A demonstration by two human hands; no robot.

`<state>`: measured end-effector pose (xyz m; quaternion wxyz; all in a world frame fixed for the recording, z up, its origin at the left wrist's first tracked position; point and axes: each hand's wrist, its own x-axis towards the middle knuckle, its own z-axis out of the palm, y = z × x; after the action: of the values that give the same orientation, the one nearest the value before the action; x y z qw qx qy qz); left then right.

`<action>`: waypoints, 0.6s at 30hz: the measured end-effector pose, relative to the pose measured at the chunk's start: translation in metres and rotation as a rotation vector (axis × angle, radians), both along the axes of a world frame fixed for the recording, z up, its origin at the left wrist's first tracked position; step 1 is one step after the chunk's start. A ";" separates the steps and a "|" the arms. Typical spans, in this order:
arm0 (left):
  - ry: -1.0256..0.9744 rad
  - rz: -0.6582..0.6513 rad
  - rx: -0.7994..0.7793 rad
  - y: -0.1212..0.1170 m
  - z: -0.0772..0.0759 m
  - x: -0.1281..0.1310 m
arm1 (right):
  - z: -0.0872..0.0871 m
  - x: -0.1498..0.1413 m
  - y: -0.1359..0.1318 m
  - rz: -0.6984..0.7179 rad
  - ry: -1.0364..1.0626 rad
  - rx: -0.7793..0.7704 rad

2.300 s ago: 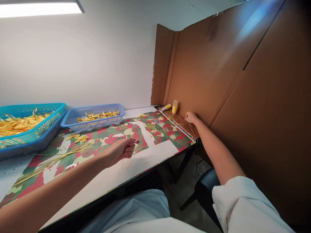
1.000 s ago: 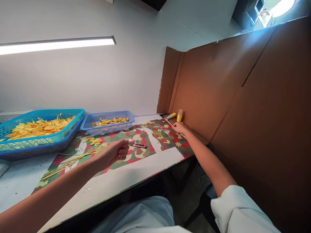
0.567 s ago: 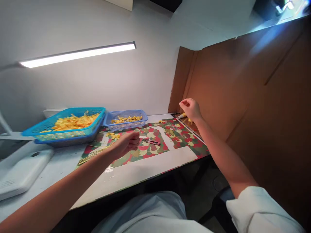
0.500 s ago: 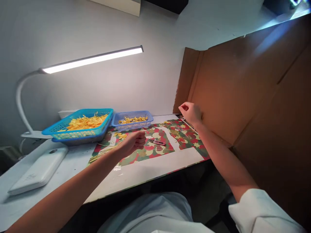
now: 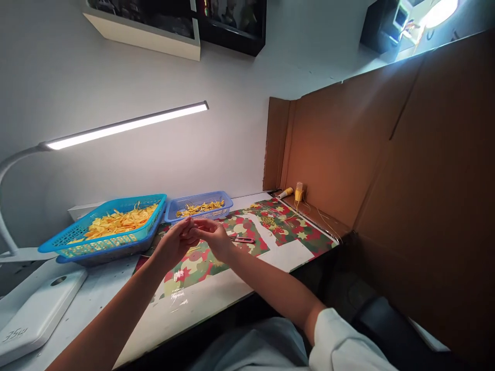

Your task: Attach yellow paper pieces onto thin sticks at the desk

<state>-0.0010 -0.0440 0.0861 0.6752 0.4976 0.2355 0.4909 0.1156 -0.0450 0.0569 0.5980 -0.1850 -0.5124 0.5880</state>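
My left hand [image 5: 175,242] and my right hand [image 5: 213,236] meet above the patterned table cover [image 5: 247,232], fingertips touching. The fingers of both are pinched together on something thin that I cannot make out, possibly gold thread. A thread snipper [image 5: 242,239] lies on the cover just right of my right hand. Two yellow thread spools [image 5: 298,191] stand at the far right corner against the cardboard, with loose gold thread [image 5: 323,216] trailing along the table edge.
A large blue basket [image 5: 112,232] of yellow folded pieces and a smaller blue basket [image 5: 199,205] stand at the back. A white lamp base [image 5: 34,309] sits at the left under the light bar [image 5: 127,123]. A cardboard wall [image 5: 386,180] closes the right side.
My right hand has come back from the spools at the far right corner to meet my left hand at the middle of the table. The camera has tilted up and left.
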 end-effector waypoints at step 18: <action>0.078 -0.086 -0.031 0.018 -0.058 0.005 | -0.039 0.010 0.013 0.110 0.112 -0.319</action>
<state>0.0042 -0.0258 0.0279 0.6936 0.5155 0.2476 0.4380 0.1257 -0.0324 0.0183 0.5555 -0.2161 -0.3881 0.7030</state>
